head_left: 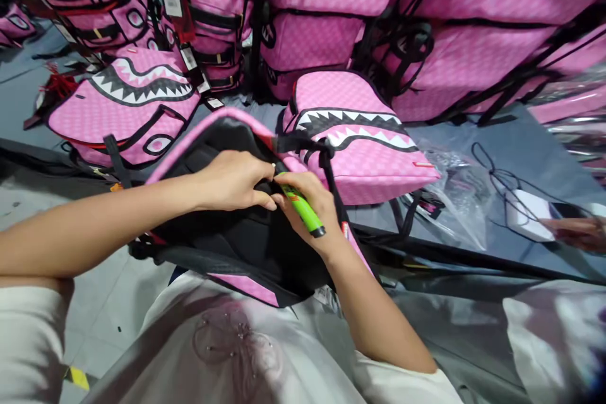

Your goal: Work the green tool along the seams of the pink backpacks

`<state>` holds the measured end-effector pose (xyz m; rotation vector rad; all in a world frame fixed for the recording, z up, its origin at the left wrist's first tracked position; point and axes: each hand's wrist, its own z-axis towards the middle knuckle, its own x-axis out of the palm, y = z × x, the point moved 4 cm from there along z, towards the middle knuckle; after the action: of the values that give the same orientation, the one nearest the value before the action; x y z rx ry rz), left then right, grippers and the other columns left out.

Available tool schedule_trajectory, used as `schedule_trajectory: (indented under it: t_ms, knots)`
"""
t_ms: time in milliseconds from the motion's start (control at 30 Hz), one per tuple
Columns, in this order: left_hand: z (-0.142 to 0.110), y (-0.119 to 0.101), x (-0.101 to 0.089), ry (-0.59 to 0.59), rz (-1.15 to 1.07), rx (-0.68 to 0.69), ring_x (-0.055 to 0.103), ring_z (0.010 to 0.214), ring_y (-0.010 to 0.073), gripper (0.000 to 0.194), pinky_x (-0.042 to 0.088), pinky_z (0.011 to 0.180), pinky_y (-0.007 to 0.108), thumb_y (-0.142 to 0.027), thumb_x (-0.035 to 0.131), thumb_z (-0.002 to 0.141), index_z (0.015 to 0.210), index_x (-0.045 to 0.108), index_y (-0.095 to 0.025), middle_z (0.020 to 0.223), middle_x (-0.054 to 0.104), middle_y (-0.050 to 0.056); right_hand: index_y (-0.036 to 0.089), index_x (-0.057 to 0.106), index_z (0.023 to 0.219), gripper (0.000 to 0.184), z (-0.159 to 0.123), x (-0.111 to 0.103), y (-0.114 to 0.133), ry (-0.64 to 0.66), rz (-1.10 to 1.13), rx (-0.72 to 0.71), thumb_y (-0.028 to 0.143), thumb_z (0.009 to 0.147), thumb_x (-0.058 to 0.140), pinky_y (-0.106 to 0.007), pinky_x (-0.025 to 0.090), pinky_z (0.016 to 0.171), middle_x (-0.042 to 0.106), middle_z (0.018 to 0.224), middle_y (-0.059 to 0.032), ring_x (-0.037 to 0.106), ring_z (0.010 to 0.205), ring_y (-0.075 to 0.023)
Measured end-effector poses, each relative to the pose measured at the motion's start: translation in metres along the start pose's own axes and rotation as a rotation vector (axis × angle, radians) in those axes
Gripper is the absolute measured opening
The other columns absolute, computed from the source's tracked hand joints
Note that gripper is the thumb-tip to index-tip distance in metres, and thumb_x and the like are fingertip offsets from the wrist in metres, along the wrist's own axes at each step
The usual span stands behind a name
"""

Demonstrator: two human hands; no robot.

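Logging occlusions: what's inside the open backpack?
In the backpack, black lining shows around the left hand and the right hand, which holds a green marker. Whatever lies beneath the hands and left forearm is covered.

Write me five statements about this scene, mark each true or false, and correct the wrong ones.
1. The right hand holds a green marker. True.
2. The left hand is far from the right hand. False: the two are close together at the open bag.
3. The open bag is dark inside. True.
4. The stacked bags at the back are blue. False: they are pink.
5. A clear plastic bag lies at the picture's far left. False: it lies right of centre, on the grey tabletop.
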<state>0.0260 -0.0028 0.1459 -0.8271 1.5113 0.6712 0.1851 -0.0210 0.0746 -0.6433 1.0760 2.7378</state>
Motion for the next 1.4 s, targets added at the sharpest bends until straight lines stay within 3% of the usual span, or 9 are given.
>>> schedule_trajectory:
  t_ms: [100, 200, 300, 400, 633, 833, 967, 1167, 1400]
  knots:
    - [0.004, 0.027, 0.026, -0.082, -0.056, 0.04, 0.071, 0.095, 0.0201, 0.013, 0.051, 0.077, 0.029, -0.028, 0.066, 0.095, 0.104, 0.073, -0.022, 0.1, 0.077, 0.003, 0.026, 0.067, 0.114, 0.019, -0.013, 0.018, -0.026, 0.052, -0.03, 0.006, 0.022, 0.098, 0.058, -0.039, 0.058, 0.087, 0.075, 0.104, -0.0056, 0.068, 0.096, -0.0222]
    - [0.015, 0.057, 0.028, -0.325, 0.056, 0.035, 0.053, 0.134, 0.0314, 0.045, 0.046, 0.106, 0.046, -0.022, 0.07, 0.09, 0.134, 0.062, -0.021, 0.142, 0.061, 0.015, 0.024, 0.068, 0.111, 0.019, -0.018, 0.03, -0.045, 0.037, -0.077, 0.003, 0.018, 0.098, 0.056, -0.041, 0.057, 0.088, 0.075, 0.104, -0.0071, 0.067, 0.099, -0.0229]
    - [0.039, 0.074, 0.034, -0.147, 0.045, 0.0, 0.043, 0.141, 0.0372, 0.088, 0.04, 0.111, 0.051, -0.032, 0.085, 0.078, 0.154, 0.04, -0.02, 0.155, 0.047, 0.019, 0.025, 0.069, 0.113, 0.02, -0.016, 0.038, -0.051, 0.051, -0.072, 0.004, 0.018, 0.098, 0.056, -0.041, 0.057, 0.09, 0.075, 0.108, -0.0079, 0.067, 0.103, -0.0229]
    - [0.063, 0.079, 0.047, 0.058, 0.094, -0.057, 0.051, 0.129, 0.0384, 0.098, 0.04, 0.107, 0.051, -0.042, 0.085, 0.078, 0.157, 0.033, -0.019, 0.146, 0.055, 0.018, 0.025, 0.069, 0.113, 0.022, -0.021, 0.048, -0.047, 0.096, -0.061, 0.025, 0.018, 0.099, 0.054, -0.043, 0.058, 0.091, 0.074, 0.108, -0.0085, 0.068, 0.103, -0.0232]
    - [0.07, 0.076, 0.068, 0.019, 0.164, -0.043, 0.047, 0.134, 0.0377, 0.112, 0.036, 0.112, 0.05, -0.043, 0.082, 0.08, 0.162, 0.014, -0.009, 0.15, 0.049, 0.022, 0.022, 0.069, 0.113, 0.019, -0.04, 0.055, -0.035, 0.169, -0.127, 0.005, 0.029, 0.096, 0.066, -0.046, 0.059, 0.09, 0.07, 0.111, -0.014, 0.065, 0.107, -0.0283]
    - [0.053, 0.069, 0.068, 0.031, 0.236, -0.026, 0.022, 0.152, 0.0448, 0.139, 0.013, 0.122, 0.071, -0.042, 0.093, 0.065, 0.164, -0.001, -0.015, 0.167, 0.019, 0.027, 0.023, 0.062, 0.118, 0.022, -0.029, 0.05, -0.051, 0.116, -0.015, 0.157, 0.031, 0.097, 0.06, -0.042, 0.059, 0.088, 0.074, 0.106, -0.01, 0.07, 0.1, -0.025]
    - [0.053, 0.072, 0.076, 0.063, 0.264, -0.084, 0.026, 0.151, 0.0447, 0.139, 0.02, 0.12, 0.071, -0.039, 0.093, 0.065, 0.164, -0.002, -0.018, 0.169, 0.014, 0.025, 0.022, 0.056, 0.117, 0.028, -0.026, 0.056, -0.063, 0.149, -0.012, 0.31, 0.032, 0.092, 0.061, -0.037, 0.061, 0.078, 0.074, 0.101, -0.0092, 0.073, 0.09, -0.0239]
    - [0.053, 0.073, 0.077, 0.036, 0.259, -0.033, 0.044, 0.138, 0.0398, 0.111, 0.04, 0.112, 0.057, -0.039, 0.081, 0.081, 0.163, 0.013, -0.008, 0.163, 0.032, 0.024, 0.022, 0.067, 0.103, 0.014, -0.01, 0.054, -0.069, 0.223, -0.049, 0.228, 0.03, 0.092, 0.064, -0.035, 0.06, 0.075, 0.077, 0.095, -0.0075, 0.074, 0.083, -0.0229]
    - [0.045, 0.083, 0.078, -0.052, 0.221, -0.282, 0.026, 0.148, 0.051, 0.106, 0.036, 0.109, 0.071, -0.042, 0.086, 0.076, 0.161, 0.027, -0.019, 0.168, 0.019, 0.023, 0.023, 0.072, 0.114, 0.025, 0.004, 0.048, -0.061, 0.363, 0.069, 0.34, 0.039, 0.096, 0.064, -0.038, 0.058, 0.091, 0.077, 0.111, -0.0066, 0.074, 0.099, -0.0229]
